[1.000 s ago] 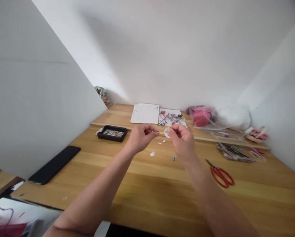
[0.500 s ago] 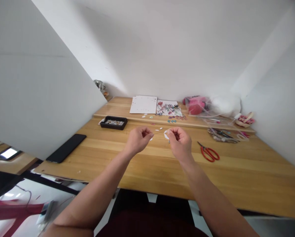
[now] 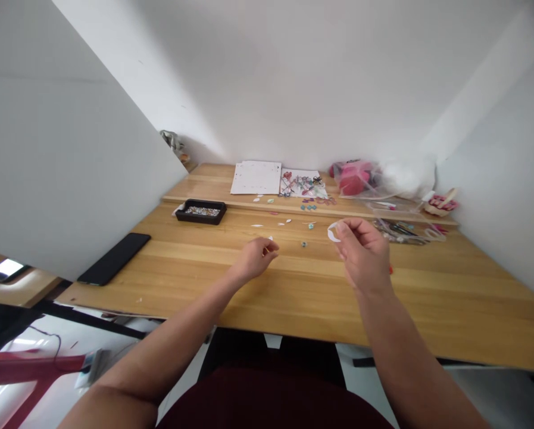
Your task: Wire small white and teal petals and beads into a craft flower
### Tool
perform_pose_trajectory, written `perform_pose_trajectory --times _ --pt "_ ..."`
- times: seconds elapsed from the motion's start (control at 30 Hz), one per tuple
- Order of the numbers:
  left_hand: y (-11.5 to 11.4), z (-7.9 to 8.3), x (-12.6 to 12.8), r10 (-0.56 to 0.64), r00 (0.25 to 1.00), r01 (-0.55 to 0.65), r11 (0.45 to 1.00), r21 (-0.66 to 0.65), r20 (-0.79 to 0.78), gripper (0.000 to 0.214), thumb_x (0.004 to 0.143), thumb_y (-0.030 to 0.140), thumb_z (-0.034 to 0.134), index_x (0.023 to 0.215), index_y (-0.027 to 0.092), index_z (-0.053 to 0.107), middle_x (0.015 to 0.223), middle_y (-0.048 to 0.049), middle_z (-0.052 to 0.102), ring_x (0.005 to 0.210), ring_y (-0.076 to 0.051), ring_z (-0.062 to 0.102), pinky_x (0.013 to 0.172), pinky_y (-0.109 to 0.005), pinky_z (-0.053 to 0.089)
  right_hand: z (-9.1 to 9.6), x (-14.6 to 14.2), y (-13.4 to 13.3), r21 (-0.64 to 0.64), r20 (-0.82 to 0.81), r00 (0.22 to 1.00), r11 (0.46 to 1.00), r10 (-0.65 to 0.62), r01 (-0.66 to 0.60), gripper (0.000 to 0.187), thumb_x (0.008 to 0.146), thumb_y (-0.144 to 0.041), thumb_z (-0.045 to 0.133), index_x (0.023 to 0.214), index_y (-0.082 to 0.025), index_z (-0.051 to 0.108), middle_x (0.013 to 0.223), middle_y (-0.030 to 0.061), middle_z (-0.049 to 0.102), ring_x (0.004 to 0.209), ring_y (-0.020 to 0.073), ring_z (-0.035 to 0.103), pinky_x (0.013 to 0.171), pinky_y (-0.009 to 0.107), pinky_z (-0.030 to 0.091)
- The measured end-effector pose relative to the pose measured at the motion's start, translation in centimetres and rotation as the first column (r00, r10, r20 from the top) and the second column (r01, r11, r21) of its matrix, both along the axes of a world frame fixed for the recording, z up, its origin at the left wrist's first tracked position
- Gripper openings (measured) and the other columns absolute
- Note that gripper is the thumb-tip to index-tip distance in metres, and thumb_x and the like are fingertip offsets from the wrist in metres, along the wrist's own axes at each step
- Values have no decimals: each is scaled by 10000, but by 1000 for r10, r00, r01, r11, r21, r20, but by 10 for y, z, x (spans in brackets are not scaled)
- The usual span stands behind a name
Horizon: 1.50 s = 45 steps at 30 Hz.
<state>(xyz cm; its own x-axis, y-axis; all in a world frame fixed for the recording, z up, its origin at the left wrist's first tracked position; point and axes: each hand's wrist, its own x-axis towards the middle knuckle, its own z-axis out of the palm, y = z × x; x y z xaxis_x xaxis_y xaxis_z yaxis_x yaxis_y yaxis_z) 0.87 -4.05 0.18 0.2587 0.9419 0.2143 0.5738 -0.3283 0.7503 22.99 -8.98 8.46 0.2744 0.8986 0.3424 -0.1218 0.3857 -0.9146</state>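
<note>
My left hand (image 3: pixel 254 261) rests low over the wooden table (image 3: pixel 293 286), its fingers pinched on something small that I cannot make out, beside a small white piece (image 3: pixel 270 238). Held higher to the right, my right hand (image 3: pixel 362 250) pinches a small white curved paper piece (image 3: pixel 333 233) between thumb and forefinger. A tiny bead (image 3: pixel 303 243) lies on the table between the two hands. More small white scraps (image 3: pixel 281 223) lie just beyond.
A black tray of beads (image 3: pixel 201 211) and a black phone (image 3: pixel 114 258) lie at the left. White sheets (image 3: pixel 256 177), a sheet with colourful bits (image 3: pixel 303 183), pink bagged material (image 3: pixel 356 179) and a clear pouch of tools (image 3: pixel 400 230) line the back ledge. White partitions close both sides.
The hands have parted: my right hand moved right and up with the white piece, my left hand dropped toward the table. The red scissors are now hidden behind my right hand.
</note>
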Motion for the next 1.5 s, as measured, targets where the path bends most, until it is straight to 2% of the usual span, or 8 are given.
perform_pose_trajectory --times 0.17,0.33,0.4,0.5,0.7,1.0,1.33,1.5 --pt "15 -8 30 -72 997 74 996 51 -33 300 826 22 601 1074 143 718 1125 -113 688 830 -154 650 894 -332 545 -7 10 -25 -34 22 999 999 34 -33 162 852 -335 762 850 -199 673 681 -21 585 484 61 373 452 231 278" --pt "34 -15 63 -195 978 202 974 99 -78 389 783 1 637 1124 167 723 1208 -122 640 1089 -225 638 1000 -359 522 -14 15 -56 -140 61 997 989 55 -46 206 847 -379 766 828 -201 666 625 -19 560 483 79 382 447 232 278" --pt "41 -20 75 -227 969 238 964 115 -99 365 768 8 660 1084 173 741 1220 -120 627 1134 -244 624 1045 -378 496 -14 12 -67 -201 60 995 977 78 -65 238 843 -413 763 812 -201 660 613 -15 553 490 87 394 448 230 274" --pt "46 -28 92 -237 966 249 962 116 -104 244 794 27 647 960 167 757 1169 -113 633 1065 -233 642 1015 -375 511 -9 9 -81 -259 74 992 962 105 -83 248 854 -427 748 801 -202 660 636 -5 564 515 90 396 464 230 273" --pt "50 -34 113 -234 969 242 964 113 -85 181 834 24 602 817 155 726 1017 -99 659 969 -206 650 945 -343 535 3 14 -99 -246 81 989 964 123 -99 246 855 -429 745 768 -212 668 628 0 546 542 108 401 479 241 294" --pt "57 -32 132 -227 970 236 964 126 -81 164 839 28 596 824 145 709 1047 -122 672 951 -209 654 932 -332 538 3 34 -103 -147 198 961 975 195 -167 165 893 -371 712 806 -232 693 660 12 572 510 111 417 435 234 317" --pt "68 -36 145 -178 979 188 977 105 -97 112 844 106 624 845 167 718 1040 -108 686 926 -215 659 884 -330 543 5 48 -99 -154 221 962 979 163 -131 154 902 -371 698 795 -259 694 664 7 559 529 118 429 449 240 331" --pt "73 -41 150 -145 984 158 980 121 -105 104 845 114 625 834 165 715 1008 -103 698 901 -209 663 860 -323 544 13 56 -91 -119 250 949 979 191 -166 157 921 -366 675 801 -265 683 685 6 556 566 127 470 477 238 364"
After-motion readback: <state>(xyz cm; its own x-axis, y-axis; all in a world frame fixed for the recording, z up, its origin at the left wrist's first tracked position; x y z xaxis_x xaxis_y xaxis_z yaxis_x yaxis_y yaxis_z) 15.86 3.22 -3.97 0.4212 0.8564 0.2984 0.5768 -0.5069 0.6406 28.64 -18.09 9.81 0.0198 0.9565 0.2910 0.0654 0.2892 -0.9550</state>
